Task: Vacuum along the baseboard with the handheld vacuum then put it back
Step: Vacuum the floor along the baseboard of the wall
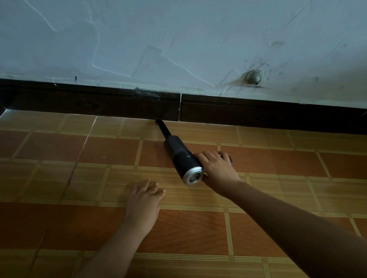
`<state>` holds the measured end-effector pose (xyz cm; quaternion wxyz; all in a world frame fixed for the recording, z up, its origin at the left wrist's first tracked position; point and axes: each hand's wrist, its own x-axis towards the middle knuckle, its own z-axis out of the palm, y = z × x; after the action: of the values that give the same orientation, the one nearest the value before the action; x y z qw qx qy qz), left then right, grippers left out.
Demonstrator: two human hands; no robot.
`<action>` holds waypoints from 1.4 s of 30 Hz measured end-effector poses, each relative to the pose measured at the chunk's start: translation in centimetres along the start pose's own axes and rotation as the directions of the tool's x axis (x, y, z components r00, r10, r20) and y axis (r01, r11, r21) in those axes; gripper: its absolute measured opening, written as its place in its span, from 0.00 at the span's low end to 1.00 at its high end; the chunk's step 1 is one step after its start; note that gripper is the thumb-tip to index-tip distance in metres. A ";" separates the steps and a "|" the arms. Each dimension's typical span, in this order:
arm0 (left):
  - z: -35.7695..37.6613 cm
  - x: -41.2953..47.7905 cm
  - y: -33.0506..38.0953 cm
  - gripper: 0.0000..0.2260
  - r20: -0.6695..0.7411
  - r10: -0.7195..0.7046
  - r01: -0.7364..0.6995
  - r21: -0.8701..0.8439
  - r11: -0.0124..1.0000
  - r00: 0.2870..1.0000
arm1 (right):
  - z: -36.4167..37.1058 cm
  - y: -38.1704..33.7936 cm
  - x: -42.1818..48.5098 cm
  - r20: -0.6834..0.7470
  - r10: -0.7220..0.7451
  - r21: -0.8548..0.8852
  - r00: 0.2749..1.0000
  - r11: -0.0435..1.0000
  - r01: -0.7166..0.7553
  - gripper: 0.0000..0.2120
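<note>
One handheld vacuum (182, 158) lies low over the tiled floor (277, 199), its narrow nozzle (162, 128) touching the dark baseboard (91, 105). Two hands show: the right hand (218, 166) grips the handle, mostly hiding it; the left hand (142, 201) rests flat, fingers relaxed.

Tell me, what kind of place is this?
Probably a room inside a house, down at floor level: brown tiled floor, a dark baseboard, and a cracked, painted wall above it.
</note>
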<state>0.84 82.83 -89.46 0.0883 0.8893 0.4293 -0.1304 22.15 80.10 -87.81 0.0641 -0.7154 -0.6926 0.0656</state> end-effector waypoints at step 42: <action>-0.3 -0.3 0.3 0.21 0.031 -0.012 0.012 -0.001 1.000 0.999 | -1.9 3.3 -5.2 0.017 0.139 -0.049 0.990 0.989 -0.138 0.24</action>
<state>0.93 82.55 -89.08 0.0945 0.8845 0.4334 -0.1446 25.54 74.81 -86.54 0.0354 -0.7624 -0.6432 0.0607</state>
